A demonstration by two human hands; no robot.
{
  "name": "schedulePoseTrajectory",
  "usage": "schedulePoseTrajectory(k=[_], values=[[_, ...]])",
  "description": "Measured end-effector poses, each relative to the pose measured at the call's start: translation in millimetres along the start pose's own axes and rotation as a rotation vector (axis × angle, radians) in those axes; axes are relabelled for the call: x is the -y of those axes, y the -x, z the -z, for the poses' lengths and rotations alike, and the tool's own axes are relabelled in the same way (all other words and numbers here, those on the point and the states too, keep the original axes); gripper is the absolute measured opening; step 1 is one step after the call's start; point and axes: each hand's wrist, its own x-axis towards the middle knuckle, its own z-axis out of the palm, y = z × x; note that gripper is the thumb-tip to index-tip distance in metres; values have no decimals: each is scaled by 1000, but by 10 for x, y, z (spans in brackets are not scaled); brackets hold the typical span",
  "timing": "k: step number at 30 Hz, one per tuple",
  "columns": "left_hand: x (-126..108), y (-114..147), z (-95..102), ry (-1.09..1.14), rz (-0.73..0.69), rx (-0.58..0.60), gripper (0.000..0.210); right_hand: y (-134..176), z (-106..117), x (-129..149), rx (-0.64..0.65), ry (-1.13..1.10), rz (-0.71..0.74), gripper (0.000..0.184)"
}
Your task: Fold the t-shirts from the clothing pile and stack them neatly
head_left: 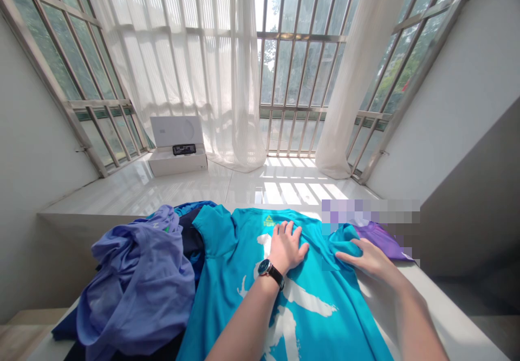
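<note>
A teal T-shirt (320, 323) with large white brush-stroke print is spread in front of me, its collar toward the window. My left hand (286, 244), with a black-strapped watch (271, 273) on the wrist, lies flat on the upper chest with its fingers spread. At the right sleeve (343, 242), my right hand (368, 255) has its thumb and fingers closed on the fabric. The other sleeve (217, 233) lies bunched at the left, close to a pile of clothes.
Rumpled periwinkle clothing (142, 290) tops a dark pile at the left. Some purple cloth (377, 239), partly blurred out, lies beyond my right hand. A lidded white box (179, 163) holding a black object (184, 149) stands on the sill below barred windows and white curtains (239, 106).
</note>
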Motion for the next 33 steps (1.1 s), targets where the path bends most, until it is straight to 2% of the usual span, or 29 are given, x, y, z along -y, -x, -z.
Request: schedulePoseTrajectory(k=[2, 3, 8, 14, 18, 21, 23, 27, 33], values=[[4, -1, -3, -19, -7, 10, 59, -6, 11, -8, 101, 111, 24, 38], [7, -2, -4, -23, -10, 12, 60, -14, 16, -12, 111, 159, 35, 37], [14, -2, -8, -11, -11, -4, 59, -71, 35, 9, -26, 183, 41, 36], [15, 2, -14, -26, -20, 4, 59, -86, 121, 77, -187, -36, -98, 38], [-2, 10, 5, -7, -8, -16, 56, -23, 190, 139, -305, -314, -207, 37], [-22, 10, 33, 5, 11, -3, 56, 18, 212, 197, -408, -568, -247, 32], [-33, 5, 47, 9, 22, -1, 56, 18, 206, 221, -455, -657, -269, 35], [-51, -9, 31, -1, 15, 38, 59, -27, 150, 237, -521, -667, -277, 42], [-63, -9, -42, -53, 37, 24, 55, -61, 92, 202, -529, -531, -229, 32]])
